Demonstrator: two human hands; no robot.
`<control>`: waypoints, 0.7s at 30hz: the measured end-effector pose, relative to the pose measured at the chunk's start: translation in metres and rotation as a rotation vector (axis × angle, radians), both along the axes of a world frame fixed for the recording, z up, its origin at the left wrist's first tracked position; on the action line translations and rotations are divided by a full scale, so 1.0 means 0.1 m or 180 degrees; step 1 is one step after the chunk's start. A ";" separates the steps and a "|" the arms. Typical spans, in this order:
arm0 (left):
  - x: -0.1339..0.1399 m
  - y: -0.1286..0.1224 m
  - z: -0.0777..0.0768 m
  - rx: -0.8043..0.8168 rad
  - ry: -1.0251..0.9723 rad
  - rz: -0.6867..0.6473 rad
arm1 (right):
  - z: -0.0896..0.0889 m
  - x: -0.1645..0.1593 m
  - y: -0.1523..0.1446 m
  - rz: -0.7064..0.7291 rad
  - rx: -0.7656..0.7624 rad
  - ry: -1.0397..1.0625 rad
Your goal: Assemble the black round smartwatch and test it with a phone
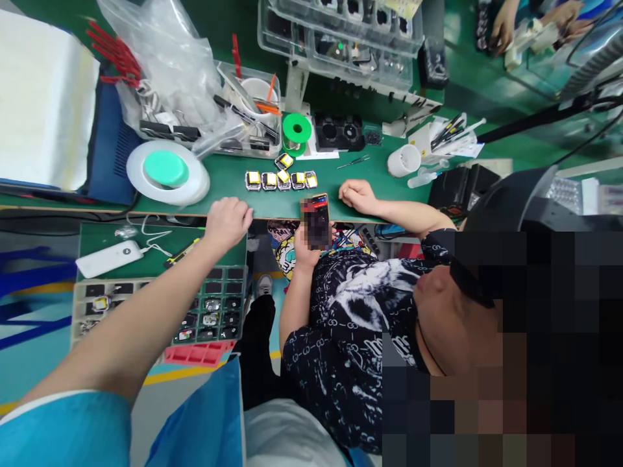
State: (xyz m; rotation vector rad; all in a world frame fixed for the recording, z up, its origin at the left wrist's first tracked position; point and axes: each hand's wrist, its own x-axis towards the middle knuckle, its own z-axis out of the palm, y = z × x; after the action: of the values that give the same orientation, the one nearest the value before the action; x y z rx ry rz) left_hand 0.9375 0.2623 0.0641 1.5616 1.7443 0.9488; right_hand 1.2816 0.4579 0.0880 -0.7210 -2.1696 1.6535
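Observation:
My left hand [228, 224] rests on the front edge of the green workbench [272, 209], its fingers curled in. Nothing shows in it, though the palm faces away. Just beyond and to the right, a row of small square modules [270, 181] with yellow-and-white tops lies on the bench. One more module [283, 161] sits tilted behind the row. My right hand is out of view. Beside me, a person in a black patterned T-shirt [341, 311] holds a phone [318, 224] in one hand; that person's other hand [357, 196] lies closed on the bench.
Behind the modules stand a green solder spool [297, 131] and a bin of tools [257, 139]. A large tape roll [168, 172] lies left, tweezers [354, 161] right. Below my forearm are a compartment tray [221, 275] and a white power bank [109, 259]. Another person's hands [506, 29] show top right.

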 end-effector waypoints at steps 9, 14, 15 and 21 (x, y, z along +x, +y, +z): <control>-0.09 0.33 -0.28 0.0258 0.0839 -0.0287 | -0.07 0.06 0.08 -0.0342 0.0188 0.0035; -0.10 0.36 -0.36 0.0429 0.0927 -0.0237 | -0.09 0.06 0.07 -0.0396 0.0280 0.0082; -0.09 0.36 -0.37 0.0494 0.0907 -0.0215 | -0.09 0.06 0.07 -0.0401 0.0320 0.0092; -0.08 0.37 -0.38 0.0938 0.0692 -0.0092 | -0.08 0.06 0.00 -0.0303 0.0703 0.0197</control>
State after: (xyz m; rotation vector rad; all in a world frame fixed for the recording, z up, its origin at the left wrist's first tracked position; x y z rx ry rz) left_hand 0.9300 0.2996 0.0265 1.9347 1.7823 1.0956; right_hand 1.2872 0.4584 0.0802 -0.6878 -2.1934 1.3453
